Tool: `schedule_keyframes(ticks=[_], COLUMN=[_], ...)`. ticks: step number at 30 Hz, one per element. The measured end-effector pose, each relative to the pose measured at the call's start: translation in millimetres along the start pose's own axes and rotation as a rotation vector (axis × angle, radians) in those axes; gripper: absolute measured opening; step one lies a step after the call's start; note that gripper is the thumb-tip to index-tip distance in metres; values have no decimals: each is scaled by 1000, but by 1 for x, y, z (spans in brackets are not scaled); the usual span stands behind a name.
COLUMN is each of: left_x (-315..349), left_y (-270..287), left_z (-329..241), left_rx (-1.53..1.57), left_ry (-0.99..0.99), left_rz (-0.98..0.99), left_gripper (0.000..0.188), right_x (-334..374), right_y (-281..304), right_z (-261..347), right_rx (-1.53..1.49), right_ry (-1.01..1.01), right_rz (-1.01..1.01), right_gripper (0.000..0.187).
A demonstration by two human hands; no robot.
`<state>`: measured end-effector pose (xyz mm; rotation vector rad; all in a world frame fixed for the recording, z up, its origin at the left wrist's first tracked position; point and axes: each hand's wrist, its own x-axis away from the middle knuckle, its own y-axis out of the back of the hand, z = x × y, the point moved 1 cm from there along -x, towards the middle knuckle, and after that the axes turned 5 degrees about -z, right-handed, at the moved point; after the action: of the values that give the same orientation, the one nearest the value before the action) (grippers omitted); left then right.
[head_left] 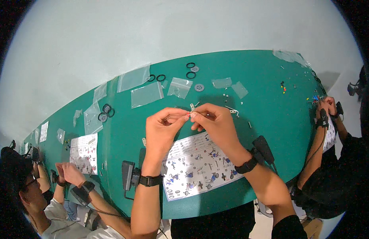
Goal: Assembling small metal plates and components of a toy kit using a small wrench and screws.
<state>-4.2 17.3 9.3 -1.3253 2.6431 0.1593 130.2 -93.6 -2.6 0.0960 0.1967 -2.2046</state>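
Observation:
My left hand [165, 123] and my right hand [216, 123] meet fingertip to fingertip above the green table. Between the left thumb and forefinger a small red piece [188, 114] shows. A pale strip with holes [192, 106] rises from the pinch of my right hand, right beside the red piece. Fingers hide how the two parts touch. Below my hands lies a printed instruction sheet [192, 175] with pictures of small models. Just past my right hand are a short pale strip [233, 112] and a few screws. Another pale strip [144, 142] lies by my left wrist.
Black rubber rings [161, 77], grey wheel discs [199, 87] and clear plastic bags [147, 95] lie farther back on the green table [268, 87]. A loose screw [250, 124] sits to the right. Co-workers with their own sheets work at left and right.

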Motion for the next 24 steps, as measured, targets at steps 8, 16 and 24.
schedule_keyframes(ticks=[8,16,24], left_x=[1,1,-1], left_y=[1,-8,-6], left_z=[2,8,9], left_rx=[-39,317,238], left_ry=[11,234,189], left_rz=[-33,7,-12], left_gripper=[10,10,10], right_x=[4,11,-3], right_y=[-1,-2,11], right_z=[5,22,19], right_rx=[148,593,450], right_ry=[175,659,581], right_rz=[-130,-136,-172], right_gripper=[17,13,13])
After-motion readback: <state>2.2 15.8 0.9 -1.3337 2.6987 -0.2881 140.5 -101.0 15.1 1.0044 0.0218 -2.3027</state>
